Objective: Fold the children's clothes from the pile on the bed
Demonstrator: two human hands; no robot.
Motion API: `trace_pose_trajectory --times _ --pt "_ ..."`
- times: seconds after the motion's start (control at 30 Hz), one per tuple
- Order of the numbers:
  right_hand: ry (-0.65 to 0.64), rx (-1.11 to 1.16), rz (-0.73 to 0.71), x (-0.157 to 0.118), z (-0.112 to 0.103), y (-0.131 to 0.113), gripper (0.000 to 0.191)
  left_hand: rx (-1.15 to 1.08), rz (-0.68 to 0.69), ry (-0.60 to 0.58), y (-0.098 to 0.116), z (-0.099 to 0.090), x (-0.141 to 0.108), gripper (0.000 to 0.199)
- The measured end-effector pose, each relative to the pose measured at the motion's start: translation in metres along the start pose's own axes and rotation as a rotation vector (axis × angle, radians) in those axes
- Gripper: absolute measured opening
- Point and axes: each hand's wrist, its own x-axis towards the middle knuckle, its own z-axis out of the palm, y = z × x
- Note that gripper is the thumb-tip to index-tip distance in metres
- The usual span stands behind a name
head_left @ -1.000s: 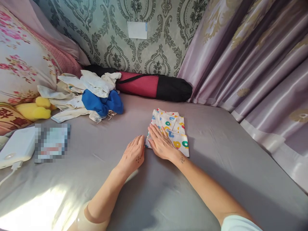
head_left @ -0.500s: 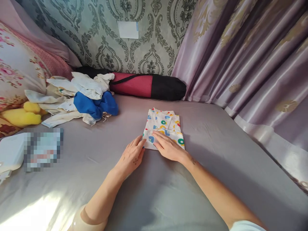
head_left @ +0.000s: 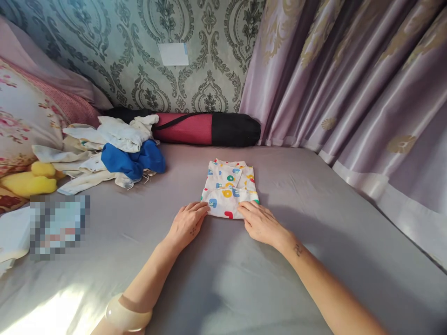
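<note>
A small white shirt (head_left: 226, 186) with a print of blue, yellow, green and red shapes lies folded on the bed, its near part turned up over the rest. At its near left corner is my left hand (head_left: 188, 222), with fingers and thumb closed on the edge. My right hand (head_left: 264, 223) is at the near right corner, fingers over the cloth and thumb by the edge, also closed on it. What lies under the fingertips is hidden.
The shirt rests on a grey bed sheet (head_left: 244, 284). Rumpled white clothes (head_left: 122, 133) and a blue cloth (head_left: 134, 160) are heaped at the back left, near a yellow plush toy (head_left: 31, 180). A red and black long bag (head_left: 209, 129) lies along the wall; curtains (head_left: 331, 93) hang right.
My right hand has slid right, from the middle of the shirt's turned-up part to its near right corner. My left hand stays at the left corner. The camera view has shifted slightly.
</note>
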Motion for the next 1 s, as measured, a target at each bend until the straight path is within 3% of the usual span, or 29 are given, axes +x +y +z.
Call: trace_pose_trajectory --times 0.13,0.4,0.53,0.7,1.0 --pt "-0.055 -0.029 0.011 -0.003 -0.007 -0.002 0.051 -0.066 -0.013 0.034 0.001 0.000 0.005 0.039" --pt "0.029 -0.126 0.112 -0.001 0.001 -0.001 0.041 -0.049 -0.065 0.083 -0.004 0.003 0.007 0.038" --pt "0.037 -0.142 0.132 0.000 0.000 -0.001 0.045 -0.223 -0.038 0.063 -0.004 -0.001 0.004 0.038" --pt "-0.019 -0.097 0.144 -0.007 -0.023 -0.010 0.044 -0.472 -0.074 0.055 0.004 -0.013 -0.005 0.036" --pt "-0.080 -0.027 0.068 -0.031 -0.059 -0.013 0.032 -0.541 -0.198 -0.078 0.015 -0.048 -0.018 0.037"
